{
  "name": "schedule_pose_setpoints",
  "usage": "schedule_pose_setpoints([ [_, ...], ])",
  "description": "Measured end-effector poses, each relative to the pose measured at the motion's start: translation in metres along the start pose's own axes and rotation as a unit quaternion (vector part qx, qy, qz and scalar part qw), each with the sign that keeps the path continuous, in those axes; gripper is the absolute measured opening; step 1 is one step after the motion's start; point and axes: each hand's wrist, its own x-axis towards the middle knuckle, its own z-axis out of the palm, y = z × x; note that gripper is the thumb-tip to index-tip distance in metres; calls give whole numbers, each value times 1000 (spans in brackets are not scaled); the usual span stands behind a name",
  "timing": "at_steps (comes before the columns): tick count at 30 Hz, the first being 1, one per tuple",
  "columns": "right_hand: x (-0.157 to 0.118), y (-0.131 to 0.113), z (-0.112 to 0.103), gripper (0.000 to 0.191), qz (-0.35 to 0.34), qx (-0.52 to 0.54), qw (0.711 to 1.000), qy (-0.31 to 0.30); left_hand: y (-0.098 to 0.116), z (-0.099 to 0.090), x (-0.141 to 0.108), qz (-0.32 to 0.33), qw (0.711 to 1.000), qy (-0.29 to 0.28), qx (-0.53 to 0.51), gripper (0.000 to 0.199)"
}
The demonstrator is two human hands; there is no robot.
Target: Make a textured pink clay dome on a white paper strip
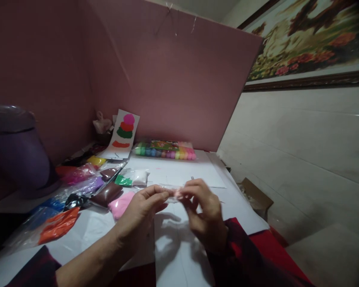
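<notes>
A small clear plastic bag (171, 187) with a bit of pale pink material at its right side is held between my two hands above the white paper (179, 255). My left hand (148, 205) pinches its left side with thumb and fingers. At its right end, the bent fingers of my right hand (205, 213) close on the bag and the pale pink bit; they are slightly blurred. A bag of bright pink clay (120, 205) lies just left of my left hand. Behind it is a bag with green and white clay (133, 177).
Bags of brown, orange (59, 226), blue and purple clay cover the left side. A purple bin (18, 151) stands at far left. Behind are a painted card (119, 137) and a pack of coloured clay (166, 151). A cardboard box (255, 197) sits at right.
</notes>
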Motion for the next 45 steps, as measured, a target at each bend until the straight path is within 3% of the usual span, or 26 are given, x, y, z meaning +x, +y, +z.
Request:
schedule_pose_setpoints([
  [2,0,0,0,7,31,5,999,-20,-1,-2,0,9,1000,-7,7,7],
  [4,1,0,-1,5,89,29,994,60,-2,-3,0,9,1000,-18,1,7],
  [6,2,-1,-2,2,103,31,986,128,-2,-3,0,10,1000,-19,-5,9],
  [7,3,-2,-2,2,90,22,988,128,-2,-3,0,16,1000,-18,-5,9],
  [10,3,-2,-2,6,48,-6,998,37,-4,-4,0,39,999,-11,-2,9],
  [11,4,-2,-2,7,54,-4,998,32,-4,-4,0,40,999,-14,-4,10],
  [16,7,-2,-3,9,165,103,971,141,0,-4,-3,68,997,-8,47,6],
  [20,9,-4,-2,14,199,201,949,137,3,-5,-2,158,976,23,146,7],
  [25,8,-11,-2,7,156,194,964,88,2,-7,-2,215,955,-14,205,14],
  [29,3,-10,-2,5,86,154,978,115,3,-5,-3,145,977,-33,151,23],
  [32,-3,-4,-2,12,13,129,988,79,4,-3,-3,66,996,-17,63,23],
  [37,-9,3,-2,21,-76,90,992,33,9,0,-3,-49,994,-59,-78,26],
  [41,-5,1,-1,12,5,112,992,55,12,1,-5,-46,998,-12,-51,21],
  [45,1,-4,-2,6,105,112,986,59,8,-1,-5,-44,999,3,-6,33],
])
